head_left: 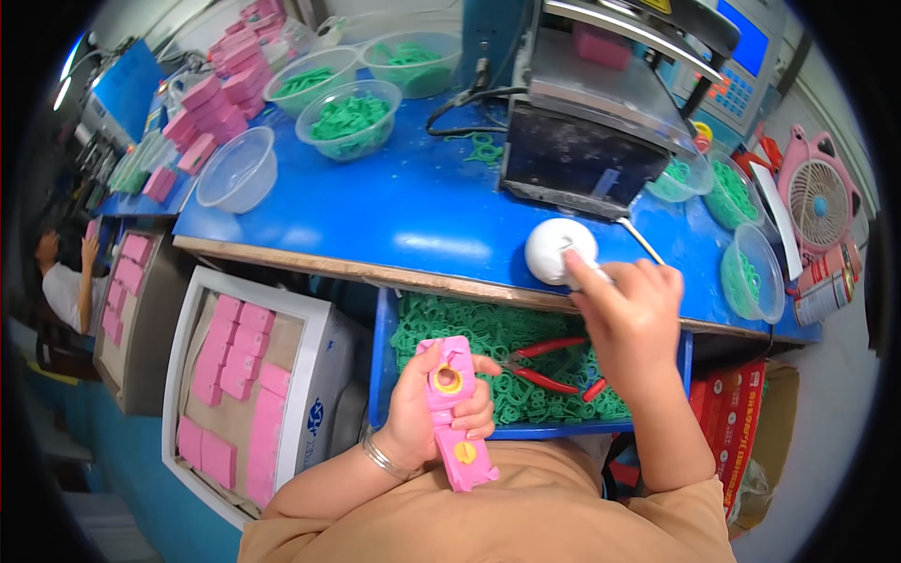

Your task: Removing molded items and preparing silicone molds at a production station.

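My left hand [411,408] is wrapped round a long pink moulded piece [458,441] with a yellow-ringed hole near its upper end and a yellow spot lower down. It is held upright in front of my body, above the edge of the blue drawer [526,433]. At the table's front edge, my right hand [627,305] reaches a white round, dome-shaped object [560,250]. The index finger points down onto its top, beside a small dark opening. My other right fingers are curled, and whatever they may hold is hidden.
Green ring-like pieces [450,319] and red-handled pliers [549,347] fill the drawer. Behind stands a dark metal press [587,141]. Tubs of green pieces [349,120], an empty tub [236,171] and pink blocks [225,89] lie left; a pink fan [818,202] stands right. Another person [68,291] sits far left.
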The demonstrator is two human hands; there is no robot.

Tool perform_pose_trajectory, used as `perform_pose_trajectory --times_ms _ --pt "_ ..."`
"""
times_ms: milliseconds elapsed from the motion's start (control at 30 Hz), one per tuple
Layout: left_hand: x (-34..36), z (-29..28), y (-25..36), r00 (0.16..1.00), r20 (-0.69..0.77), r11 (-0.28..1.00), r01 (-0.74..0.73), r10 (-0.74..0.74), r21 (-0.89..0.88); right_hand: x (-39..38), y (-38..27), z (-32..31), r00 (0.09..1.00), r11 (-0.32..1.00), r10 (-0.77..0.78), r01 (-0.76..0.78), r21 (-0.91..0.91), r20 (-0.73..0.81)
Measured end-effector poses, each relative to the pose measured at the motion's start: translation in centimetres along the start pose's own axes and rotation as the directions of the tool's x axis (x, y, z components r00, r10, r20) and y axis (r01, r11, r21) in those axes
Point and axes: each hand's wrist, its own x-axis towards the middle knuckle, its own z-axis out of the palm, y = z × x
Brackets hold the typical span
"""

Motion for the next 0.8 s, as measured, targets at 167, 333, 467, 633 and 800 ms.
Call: perform_pose_trajectory --times_ms 167,333,467,633,800 --pt "0.1 1.0 0.6 0.99 -0.127 0.998 -0.059 0.057 -0.012 -1.8 -3.8 -2.1 0.977 0.944 -0.197 0.213 0.254 -0.087" --pt "0.2 -1.3 0.2 0.995 -0.025 0.993 0.095 -0.097 -0.071 -3.1 -3.2 -0.9 0.97 0.93 -0.224 0.182 0.32 0.097" --pt "0.3 0.1 1.0 1.0 0.004 0.999 0.027 -0.027 -0.019 -4.7 -3.6 -2.0 0.973 0.912 -0.112 0.182 0.369 -0.204" --pt "0.9 -0.6 0.8 0.964 -0.257 0.994 -0.035 0.06 0.099 -4.4 -3.4 -0.4 0.98 0.932 -0.197 0.177 0.315 0.03" --pt "0.5 -0.6 0.9 0.997 -0.082 0.988 -0.001 0.015 0.157 -4.8 -4.3 -1.9 0.975 0.887 -0.15 0.206 0.413 -0.164"
